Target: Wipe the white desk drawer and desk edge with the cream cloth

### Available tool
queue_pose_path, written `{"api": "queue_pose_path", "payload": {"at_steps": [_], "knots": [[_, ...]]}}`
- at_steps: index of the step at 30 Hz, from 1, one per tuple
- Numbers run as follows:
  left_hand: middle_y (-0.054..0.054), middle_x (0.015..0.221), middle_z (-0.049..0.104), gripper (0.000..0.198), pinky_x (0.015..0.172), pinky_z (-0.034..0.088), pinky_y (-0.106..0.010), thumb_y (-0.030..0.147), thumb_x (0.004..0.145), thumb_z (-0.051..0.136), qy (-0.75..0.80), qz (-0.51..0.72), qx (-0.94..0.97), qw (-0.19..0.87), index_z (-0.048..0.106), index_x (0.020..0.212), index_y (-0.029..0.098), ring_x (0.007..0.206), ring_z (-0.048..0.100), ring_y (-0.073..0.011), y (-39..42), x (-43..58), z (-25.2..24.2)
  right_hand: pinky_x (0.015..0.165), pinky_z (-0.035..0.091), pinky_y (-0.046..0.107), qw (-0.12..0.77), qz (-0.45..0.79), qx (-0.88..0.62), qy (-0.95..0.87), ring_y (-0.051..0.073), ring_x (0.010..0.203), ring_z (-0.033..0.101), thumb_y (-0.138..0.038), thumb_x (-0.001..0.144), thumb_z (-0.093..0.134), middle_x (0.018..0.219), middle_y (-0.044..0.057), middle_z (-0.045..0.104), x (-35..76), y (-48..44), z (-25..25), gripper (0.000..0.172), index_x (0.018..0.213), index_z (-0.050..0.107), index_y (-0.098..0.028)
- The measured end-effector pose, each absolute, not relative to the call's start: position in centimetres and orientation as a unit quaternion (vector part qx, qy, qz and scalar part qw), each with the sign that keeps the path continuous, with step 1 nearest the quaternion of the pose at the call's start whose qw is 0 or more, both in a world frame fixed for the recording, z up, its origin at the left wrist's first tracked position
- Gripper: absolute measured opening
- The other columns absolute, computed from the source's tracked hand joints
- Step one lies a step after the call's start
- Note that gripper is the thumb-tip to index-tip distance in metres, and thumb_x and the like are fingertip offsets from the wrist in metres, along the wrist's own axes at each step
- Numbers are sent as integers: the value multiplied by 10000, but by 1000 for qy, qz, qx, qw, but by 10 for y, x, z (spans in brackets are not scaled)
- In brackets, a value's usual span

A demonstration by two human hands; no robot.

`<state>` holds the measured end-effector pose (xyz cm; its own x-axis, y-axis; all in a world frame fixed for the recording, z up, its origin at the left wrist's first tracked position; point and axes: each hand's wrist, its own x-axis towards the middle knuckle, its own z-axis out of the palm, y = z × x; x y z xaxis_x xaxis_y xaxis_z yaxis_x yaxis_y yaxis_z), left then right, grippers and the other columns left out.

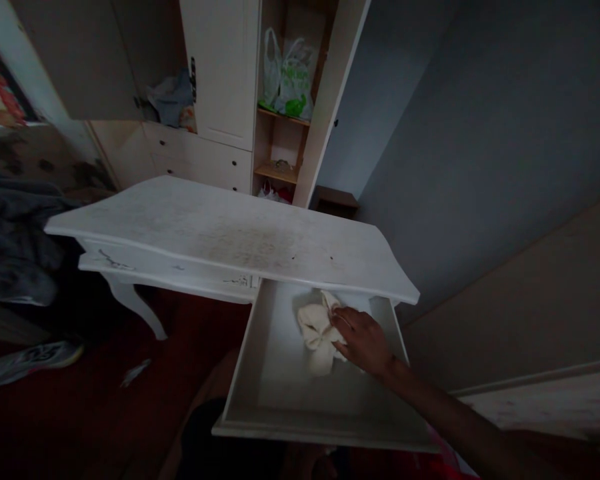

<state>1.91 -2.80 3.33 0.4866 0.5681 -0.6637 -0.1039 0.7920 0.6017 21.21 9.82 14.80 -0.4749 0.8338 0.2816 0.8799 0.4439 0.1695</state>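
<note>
My right hand (364,340) reaches into a pulled-out drawer (280,393) of a white table (190,213). Its fingers are closed on a crumpled cream cloth (315,323), which rests against the drawer's bottom. Part of the cloth is hidden under the hand, and one fold sticks up beside the fingertips. The tabletop carries a dark smudged patch around its middle. My left hand cannot be made out in this view.
Behind the table stands a white wardrobe (220,73) with open doors and plastic bags (293,80) on a shelf. Grey clothing (20,240) is heaped at the left, above a shoe (35,363) on the red floor. A grey wall (495,147) rises at the right.
</note>
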Motion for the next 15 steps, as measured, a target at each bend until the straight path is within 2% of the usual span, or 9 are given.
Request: {"api": "queue_pose_path", "payload": {"at_steps": [3,6,8,10,13,15], "knots": [[-97,1231,597,375,870,547,-435,369,920,594,458,205,254,827,569,1234,165,1044,615,-227,-29,20,28,990,441,481,18,-104,-627,-772,338,1257,505,-293,880,602,1422,184,523,220,103,133,471,1332,528,-183],[-82,1077,655,345,789,561,-386,407,915,595,449,206,261,829,617,1130,138,911,646,-196,-29,21,23,1070,366,517,-19,-40,-708,-705,358,1374,387,-500,915,519,1519,212,398,224,109,124,634,1432,431,-145],[-92,864,688,400,681,552,-362,497,848,646,442,213,267,829,676,936,108,745,656,-203,-29,22,20,1136,243,575,-40,-5,-722,-690,385,1436,282,-662,837,544,1561,236,310,226,111,122,863,1470,372,-101],[-110,704,680,483,596,523,-366,587,721,724,435,227,271,828,687,758,107,619,644,-225,-28,22,18,1162,147,600,-65,28,-730,-679,411,1467,193,-748,716,619,1585,262,219,228,111,124,1091,1496,310,-50],[-116,664,681,554,578,510,-383,647,571,787,421,249,278,826,689,718,122,576,642,-243,-27,20,18,1169,196,537,-82,84,-736,-667,414,1480,139,-718,621,721,1596,288,123,228,109,126,1238,1510,244,1],[-113,666,679,594,592,516,-397,681,532,789,410,259,285,827,691,734,131,592,647,-254,-27,19,18,1150,264,491,-70,108,-736,-665,398,1477,170,-627,624,765,1595,287,139,228,106,127,1194,1510,246,-19]]}}
